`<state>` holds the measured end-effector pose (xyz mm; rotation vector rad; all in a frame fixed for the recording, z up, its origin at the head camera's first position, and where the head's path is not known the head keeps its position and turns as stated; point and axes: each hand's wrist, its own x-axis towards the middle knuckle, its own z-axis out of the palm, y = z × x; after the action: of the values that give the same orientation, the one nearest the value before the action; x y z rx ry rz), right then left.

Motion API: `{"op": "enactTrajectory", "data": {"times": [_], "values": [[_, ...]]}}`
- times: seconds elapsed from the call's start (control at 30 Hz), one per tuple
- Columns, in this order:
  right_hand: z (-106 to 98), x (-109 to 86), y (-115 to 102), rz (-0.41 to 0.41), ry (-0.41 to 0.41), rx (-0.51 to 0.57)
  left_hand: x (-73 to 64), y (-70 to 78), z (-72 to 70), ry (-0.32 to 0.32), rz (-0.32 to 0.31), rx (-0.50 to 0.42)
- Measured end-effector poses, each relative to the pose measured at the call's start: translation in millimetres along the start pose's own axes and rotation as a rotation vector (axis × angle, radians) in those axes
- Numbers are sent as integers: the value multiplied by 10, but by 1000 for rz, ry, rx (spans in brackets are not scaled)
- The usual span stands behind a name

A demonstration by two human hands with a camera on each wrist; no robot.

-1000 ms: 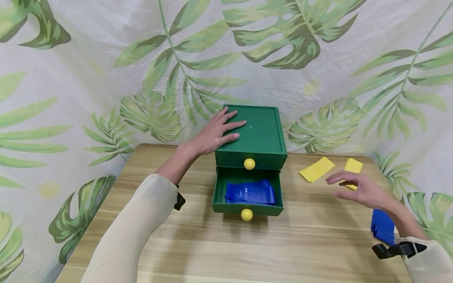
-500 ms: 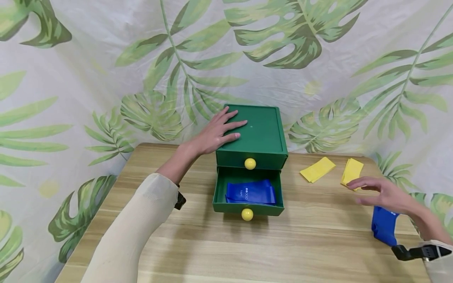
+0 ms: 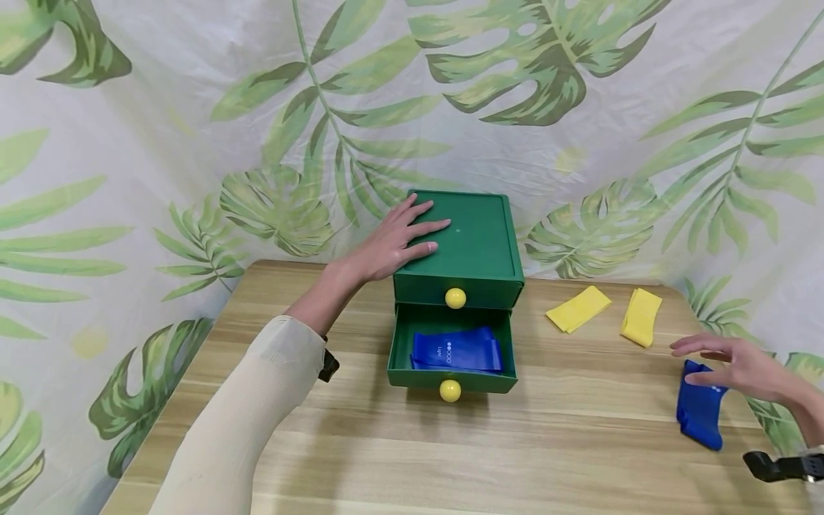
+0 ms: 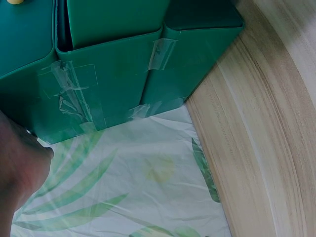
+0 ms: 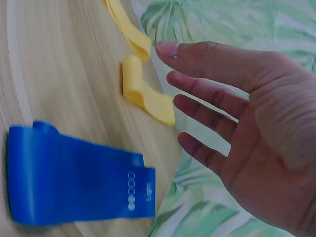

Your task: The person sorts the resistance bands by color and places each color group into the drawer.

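Observation:
My left hand (image 3: 400, 239) rests with spread fingers on the top of a green two-drawer cabinet (image 3: 476, 243). The lower drawer (image 3: 402, 336) stands pulled out, with a folded blue resistance band (image 3: 458, 349) marked "Light" inside. In the left wrist view, part of that hand shows beside the taped side (image 4: 113, 84) of the cabinet. My right hand (image 3: 740, 366) hovers over another folded blue resistance band (image 3: 700, 415) at the table's right side, holding nothing. The right wrist view shows its fingers apart and loosely extended, with this blue band (image 5: 89, 177) lying below.
Two folded yellow bands, a left one (image 3: 578, 309) and a right one (image 3: 641, 317), lie on the wooden table (image 3: 547, 458) right of the cabinet. Yellow knobs stick out from the upper drawer (image 3: 455, 298) and the lower one. A leaf-patterned cloth (image 3: 360, 86) hangs close behind.
My right hand has moved right and slightly down, from near the right yellow band to over the blue band. My left hand has stayed on the cabinet.

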<state>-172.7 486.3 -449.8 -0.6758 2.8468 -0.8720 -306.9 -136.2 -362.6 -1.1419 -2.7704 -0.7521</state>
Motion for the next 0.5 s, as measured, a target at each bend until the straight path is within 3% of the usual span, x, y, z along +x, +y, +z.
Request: {"op": "enactTrajectory", "data": {"times": [0.5], "values": [[-16,-163,354,100,-42,-4,0,-30,6,0,9,-1]]}}
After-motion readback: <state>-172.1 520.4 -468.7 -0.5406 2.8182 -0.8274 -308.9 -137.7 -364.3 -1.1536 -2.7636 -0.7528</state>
